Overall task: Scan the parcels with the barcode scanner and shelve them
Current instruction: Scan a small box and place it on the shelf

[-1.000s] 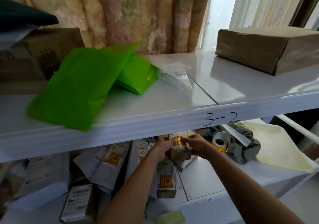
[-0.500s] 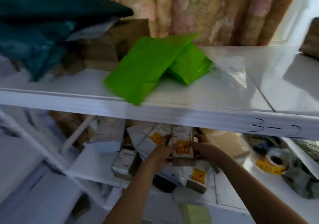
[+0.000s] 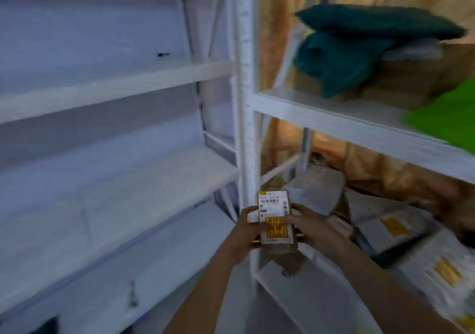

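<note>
A small brown parcel [image 3: 274, 206] with a white barcode label and a yellow-red sticker is held upright in front of the white shelf post [image 3: 247, 133]. My left hand [image 3: 248, 228] grips its left side. My right hand [image 3: 304, 227] grips its right side, the thumb lying over the sticker. Both forearms reach up from the bottom of the view. No barcode scanner is visible.
White shelves [image 3: 110, 179] stand bare at the left. On the right rack's upper shelf lie dark teal bags [image 3: 359, 48] and a green mailer [image 3: 447, 117]. Several labelled parcels [image 3: 395, 228] are piled on the lower right shelf. The view is blurred.
The view has swung left, from the parcel-filled rack to the corner by the bare shelves. Both hands have lifted the small parcel out of the lower-shelf pile and carried it left.
</note>
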Demonstrator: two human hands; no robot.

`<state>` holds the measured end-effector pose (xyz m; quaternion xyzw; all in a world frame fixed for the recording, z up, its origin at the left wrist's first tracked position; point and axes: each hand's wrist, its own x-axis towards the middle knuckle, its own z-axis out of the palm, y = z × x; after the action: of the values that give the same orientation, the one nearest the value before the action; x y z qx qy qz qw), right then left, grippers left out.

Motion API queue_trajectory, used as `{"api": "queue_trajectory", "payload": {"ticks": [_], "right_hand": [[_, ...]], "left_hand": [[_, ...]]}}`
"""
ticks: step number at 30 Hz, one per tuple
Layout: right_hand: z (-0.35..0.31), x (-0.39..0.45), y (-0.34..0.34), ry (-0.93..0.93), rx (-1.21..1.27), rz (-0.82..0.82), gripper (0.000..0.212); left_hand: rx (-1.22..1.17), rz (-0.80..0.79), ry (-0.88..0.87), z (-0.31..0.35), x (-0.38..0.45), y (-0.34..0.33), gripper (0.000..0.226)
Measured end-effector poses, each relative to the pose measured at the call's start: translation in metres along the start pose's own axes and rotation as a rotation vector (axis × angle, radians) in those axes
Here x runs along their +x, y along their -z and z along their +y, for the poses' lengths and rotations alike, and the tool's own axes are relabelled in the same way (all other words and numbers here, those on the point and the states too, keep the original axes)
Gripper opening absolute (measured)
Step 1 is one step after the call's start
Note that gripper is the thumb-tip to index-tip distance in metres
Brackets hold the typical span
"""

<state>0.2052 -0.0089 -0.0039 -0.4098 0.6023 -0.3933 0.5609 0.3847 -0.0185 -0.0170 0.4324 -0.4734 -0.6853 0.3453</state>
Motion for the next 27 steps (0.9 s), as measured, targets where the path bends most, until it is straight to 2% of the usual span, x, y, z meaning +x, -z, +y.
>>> {"api": "queue_trajectory", "payload": {"ticks": [2, 6, 10, 11, 14, 16, 22, 27], "right_hand": [[-0.009, 0.013, -0.064, 0.010, -0.003, -0.069, 0.062], [-0.020, 0.035, -0.199, 0.040, -0.022, -0.265, 0.045], [-0.025, 0.041, -0.321, -0.012, -0.029, -0.404, 0.051], [-0.026, 0.041, -0.349, -0.017, -0.034, -0.447, 0.050], [-0.031, 0.039, -0.425, -0.037, -0.076, -0.592, 0.029], [-0.032, 0.040, -0.473, -0.062, -0.108, -0.684, 0.025], [-0.023, 0.063, -0.593, -0.080, -0.155, -0.803, 0.032], [-0.019, 0.101, -0.687, -0.118, -0.171, -0.874, 0.035]], "left_hand": [[-0.037, 0.095, 0.037, 0.007, -0.028, 0.062, 0.040], [-0.071, 0.303, 0.015, 0.011, -0.086, 0.185, 0.044], [-0.124, 0.496, -0.024, 0.008, -0.145, 0.284, 0.041], [-0.147, 0.542, -0.040, 0.007, -0.159, 0.305, 0.038], [-0.187, 0.677, -0.086, 0.004, -0.196, 0.363, 0.038], [-0.208, 0.758, -0.103, 0.000, -0.216, 0.398, 0.038], [-0.270, 0.942, -0.091, -0.012, -0.255, 0.486, 0.032], [-0.221, 1.073, -0.012, -0.012, -0.257, 0.575, 0.022]]}}
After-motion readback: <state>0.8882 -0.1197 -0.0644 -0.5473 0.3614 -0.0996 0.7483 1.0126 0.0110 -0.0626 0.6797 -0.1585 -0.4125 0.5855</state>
